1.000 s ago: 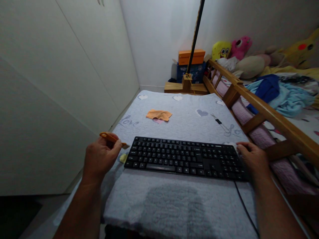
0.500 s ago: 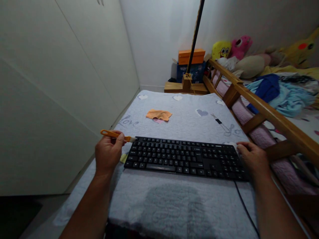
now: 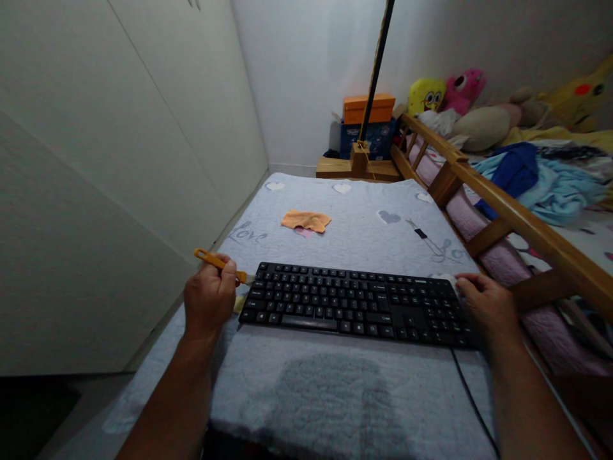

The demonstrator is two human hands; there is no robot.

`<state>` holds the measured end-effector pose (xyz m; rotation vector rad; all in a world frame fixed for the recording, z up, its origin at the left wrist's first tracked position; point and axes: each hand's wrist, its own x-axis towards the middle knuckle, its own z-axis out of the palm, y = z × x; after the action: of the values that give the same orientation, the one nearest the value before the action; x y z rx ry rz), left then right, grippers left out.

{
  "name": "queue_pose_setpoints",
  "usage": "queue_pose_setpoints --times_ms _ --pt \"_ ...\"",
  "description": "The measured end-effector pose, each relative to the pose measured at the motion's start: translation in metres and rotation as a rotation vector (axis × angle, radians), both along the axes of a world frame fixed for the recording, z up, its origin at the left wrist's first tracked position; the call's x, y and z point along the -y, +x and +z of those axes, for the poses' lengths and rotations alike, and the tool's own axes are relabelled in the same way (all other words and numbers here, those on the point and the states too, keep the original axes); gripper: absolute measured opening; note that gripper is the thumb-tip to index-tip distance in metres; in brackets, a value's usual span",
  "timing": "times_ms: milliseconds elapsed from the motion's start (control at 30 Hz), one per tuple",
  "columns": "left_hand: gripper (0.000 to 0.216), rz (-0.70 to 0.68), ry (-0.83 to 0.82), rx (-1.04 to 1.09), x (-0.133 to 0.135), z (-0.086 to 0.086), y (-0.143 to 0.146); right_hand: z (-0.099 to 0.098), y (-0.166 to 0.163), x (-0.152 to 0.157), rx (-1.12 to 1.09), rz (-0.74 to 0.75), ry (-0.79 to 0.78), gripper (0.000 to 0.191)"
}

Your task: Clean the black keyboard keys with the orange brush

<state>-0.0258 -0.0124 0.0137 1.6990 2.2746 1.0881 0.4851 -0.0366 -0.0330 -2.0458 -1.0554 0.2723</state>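
A black keyboard [image 3: 354, 305] lies across a pale quilted table cover [image 3: 345, 383]. My left hand [image 3: 209, 300] is closed round an orange-handled brush [image 3: 211, 259], whose tip touches the keyboard's far left corner. My right hand [image 3: 484, 306] rests curled on the keyboard's right end and grips its edge. A small yellow thing [image 3: 238, 304] lies half hidden beside my left hand.
An orange cloth [image 3: 305, 221] and a thin black-and-grey tool [image 3: 424, 236] lie farther back on the cover. The keyboard's cable [image 3: 472, 399] runs off the near right. A wooden bed rail [image 3: 502, 211] borders the right, white cupboard doors [image 3: 119, 160] the left.
My left hand has moved right with the brush, from off the keyboard's left side to its far left corner. The right hand and keyboard stay put.
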Motion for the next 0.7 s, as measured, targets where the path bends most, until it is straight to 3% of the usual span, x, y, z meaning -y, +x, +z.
queue_pose_setpoints --times_ms 400,700 --pt "0.030 0.031 0.070 0.170 0.0017 -0.0030 0.0003 0.0004 0.0010 -0.0003 0.007 -0.007 -0.028 0.030" --pt "0.030 -0.007 0.024 0.017 0.0039 -0.0034 -0.0057 0.0012 -0.0016 0.0007 -0.012 -0.023 -0.026 0.031"
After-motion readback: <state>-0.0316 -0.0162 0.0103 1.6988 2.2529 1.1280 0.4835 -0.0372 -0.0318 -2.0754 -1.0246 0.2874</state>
